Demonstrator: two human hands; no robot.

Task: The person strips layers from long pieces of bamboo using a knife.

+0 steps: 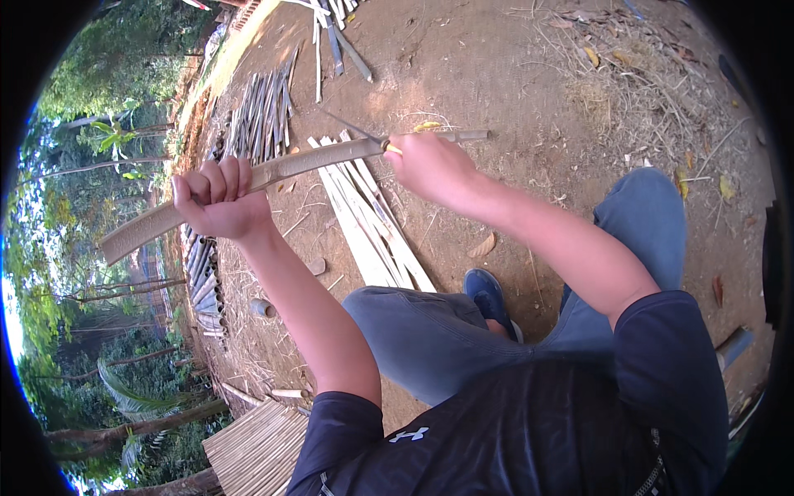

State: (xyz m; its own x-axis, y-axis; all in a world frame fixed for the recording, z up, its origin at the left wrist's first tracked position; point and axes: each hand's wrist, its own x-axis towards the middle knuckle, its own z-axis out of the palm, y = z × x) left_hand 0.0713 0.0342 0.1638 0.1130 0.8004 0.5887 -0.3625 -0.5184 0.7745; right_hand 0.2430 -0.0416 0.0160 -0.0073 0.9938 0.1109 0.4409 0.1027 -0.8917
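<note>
Over the dirt ground [504,74], holding bamboo strip [331,155] aslant with left hand [219,198], wrapping its fingers closed around the lower-left part and leaving the end projecting past the fist. Closing right hand [426,165] around yellow handle [395,150] of thin dark knife [351,125], crossing blade over strip near the hand; not making out any bite into the bamboo. Judging stage as partway. Counting as already split: pale strips [372,223] on the ground just beyond left knee [368,310], plus darker strips [263,116] toward the ground's far left edge. Counting as unfinished: held strip, appearing whole where visible, passing partly from view behind right hand. Also noting bamboo pieces [203,281] along the ground's left edge; not telling from here if needing further work.
</note>
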